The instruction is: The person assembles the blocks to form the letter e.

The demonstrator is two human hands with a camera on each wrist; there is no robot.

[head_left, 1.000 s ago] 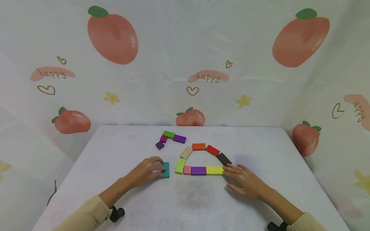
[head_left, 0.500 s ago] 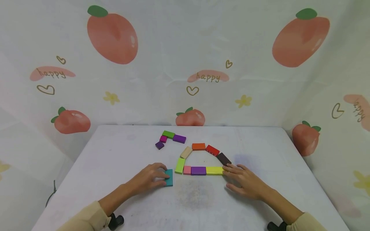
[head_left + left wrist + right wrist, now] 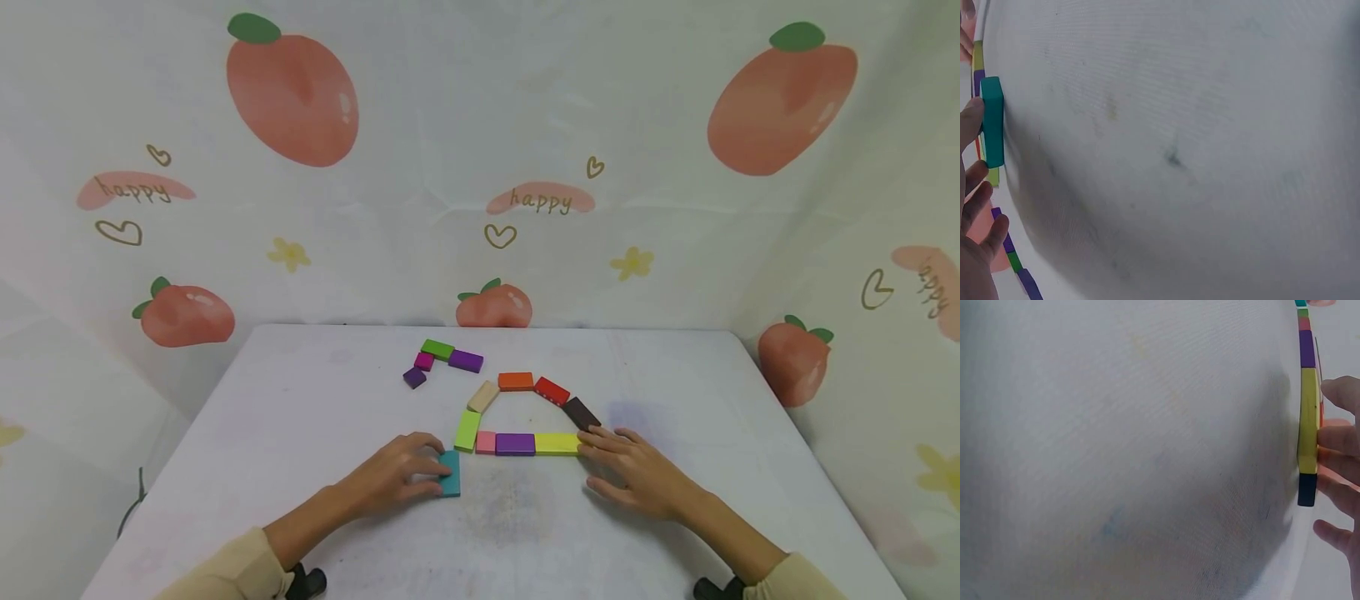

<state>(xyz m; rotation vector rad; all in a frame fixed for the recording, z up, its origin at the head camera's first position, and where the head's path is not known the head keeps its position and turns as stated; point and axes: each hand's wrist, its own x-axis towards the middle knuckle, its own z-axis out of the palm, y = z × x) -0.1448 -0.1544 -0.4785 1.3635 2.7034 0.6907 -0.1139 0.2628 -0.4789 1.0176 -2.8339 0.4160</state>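
Observation:
My left hand [image 3: 401, 473] pinches a teal block [image 3: 452, 475] by its ends, the thumb on one and a finger on the other, as the left wrist view [image 3: 994, 122] shows. It lies flat just in front of a lime block [image 3: 467, 431] and a pink block [image 3: 486, 442]. My right hand [image 3: 630, 471] rests with extended fingers at the right end of a yellow block [image 3: 557, 444], near a dark brown block [image 3: 581, 413]. A purple block [image 3: 515, 444] sits between pink and yellow. The ring continues with beige [image 3: 483, 396], orange [image 3: 515, 382] and red [image 3: 552, 391] blocks.
Behind and left of the ring lie loose blocks: green [image 3: 438, 349], purple [image 3: 466, 361], magenta [image 3: 423, 362] and dark purple [image 3: 414, 377]. All stand on a white table [image 3: 300, 392] backed by a fruit-print cloth [image 3: 420, 100].
My left hand has slid the teal block toward me and to the right, from left of the lime block to just in front of it. The right hand stays where it was.

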